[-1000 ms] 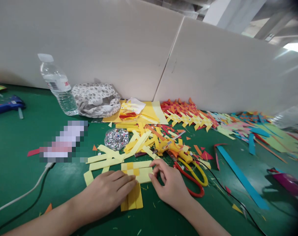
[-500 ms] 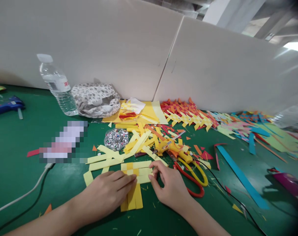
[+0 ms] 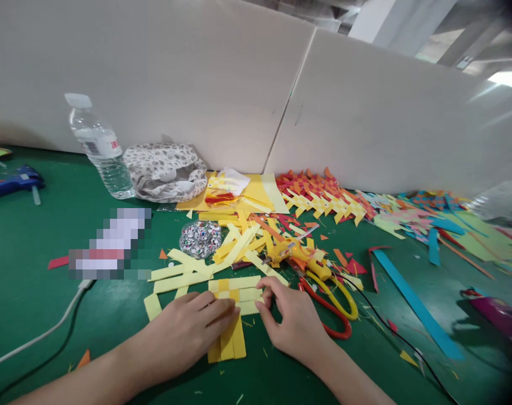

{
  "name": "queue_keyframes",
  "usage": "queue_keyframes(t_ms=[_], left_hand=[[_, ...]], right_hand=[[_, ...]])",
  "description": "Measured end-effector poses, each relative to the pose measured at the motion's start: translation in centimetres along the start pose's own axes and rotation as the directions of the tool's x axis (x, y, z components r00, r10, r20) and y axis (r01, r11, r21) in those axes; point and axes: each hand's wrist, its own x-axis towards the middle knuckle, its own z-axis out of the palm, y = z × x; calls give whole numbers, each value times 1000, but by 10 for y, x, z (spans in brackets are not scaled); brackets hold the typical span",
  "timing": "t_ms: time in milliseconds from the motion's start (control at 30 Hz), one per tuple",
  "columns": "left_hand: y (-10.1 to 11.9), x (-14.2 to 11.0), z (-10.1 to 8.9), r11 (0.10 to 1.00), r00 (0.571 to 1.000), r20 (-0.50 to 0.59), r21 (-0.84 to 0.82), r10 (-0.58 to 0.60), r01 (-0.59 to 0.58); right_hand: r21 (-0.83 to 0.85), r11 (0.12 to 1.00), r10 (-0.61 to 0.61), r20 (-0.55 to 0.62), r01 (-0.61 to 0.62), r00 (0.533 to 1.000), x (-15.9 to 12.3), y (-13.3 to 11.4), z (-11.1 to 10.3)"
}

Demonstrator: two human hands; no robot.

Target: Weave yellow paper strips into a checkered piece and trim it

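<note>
Fingers [image 3: 223, 308] of the left hand [image 3: 184, 332] lie close together, pressed down over paper; whether they pinch anything beneath, cannot tell. Right hand [image 3: 293, 315]: thumb and forefinger bent toward each other, tips at pale strip ends; a firm grip cannot be confirmed.

Obscured, left to right: blue glue gun [image 3: 15, 181], far left of the fingers, cut by the frame edge. Nearer, a pixelated object [image 3: 116, 239] with white cable [image 3: 62, 319], unreadable. Left part of the paper weave under the left hand, hidden. Far right of the fingers, a purple object [image 3: 494, 312], blurred.

Around: beyond the left fingers, water bottle [image 3: 98, 149], then patterned cloth bundle [image 3: 165, 171]. Loose pale strips [image 3: 180, 281] just past the left knuckles; container of googly eyes [image 3: 200, 239] farther out. Yellow glue gun [image 3: 300, 257] beyond the right fingertips, amid scraps. Red handle loop [image 3: 344, 329] just right of the right hand, crowding that side; black cord [image 3: 391, 336] and blue strip [image 3: 416, 304] farther right.

Paper weave [image 3: 228, 293], pale and deeper yellow checks: flat, partly under the left fingers. Pale strips run right to the right fingertips; deeper yellow bands extend below the left fingers, toward the wearer.
</note>
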Motion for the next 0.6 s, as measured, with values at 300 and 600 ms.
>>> queue_keyframes(t_ms=[300, 600], left_hand=[[1, 4, -7, 1000, 998, 54, 9, -16, 16], [0, 5, -15, 1000, 998, 56, 13, 7, -8]], right_hand=[[-12, 1000, -11, 0, 11, 1000, -1, 0, 1], [-108, 994, -48, -138, 33, 989, -1, 2, -4]])
